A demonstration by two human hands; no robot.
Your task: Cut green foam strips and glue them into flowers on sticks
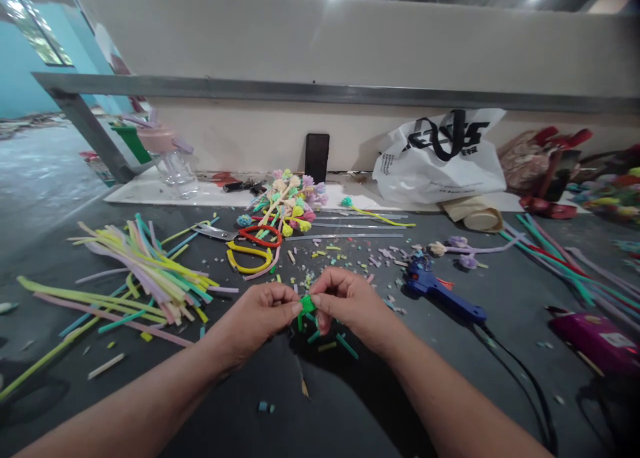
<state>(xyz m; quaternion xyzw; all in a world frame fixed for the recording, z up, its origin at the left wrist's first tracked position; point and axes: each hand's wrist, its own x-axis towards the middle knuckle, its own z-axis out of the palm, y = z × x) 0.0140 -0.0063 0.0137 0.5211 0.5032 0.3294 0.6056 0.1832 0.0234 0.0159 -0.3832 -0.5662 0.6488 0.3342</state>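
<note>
My left hand (260, 315) and my right hand (345, 301) meet over the dark table (320, 411), both pinching a small green pipe-cleaner piece (307, 305) between thumbs and fingertips. Green strands hang below it, and loose green bits (345, 345) lie on the table under my hands. A heap of finished pastel pipe-cleaner flowers (287, 201) lies farther back.
A pile of long pastel pipe cleaners (145, 271) lies at left. Yellow and red-handled scissors (253, 248) and pliers lie in the middle. A blue glue gun (440, 291) with black cord sits at right, a magenta box (597, 338) beyond it. White bag (440, 158), phone (317, 157) and bottle (173, 165) stand at the back.
</note>
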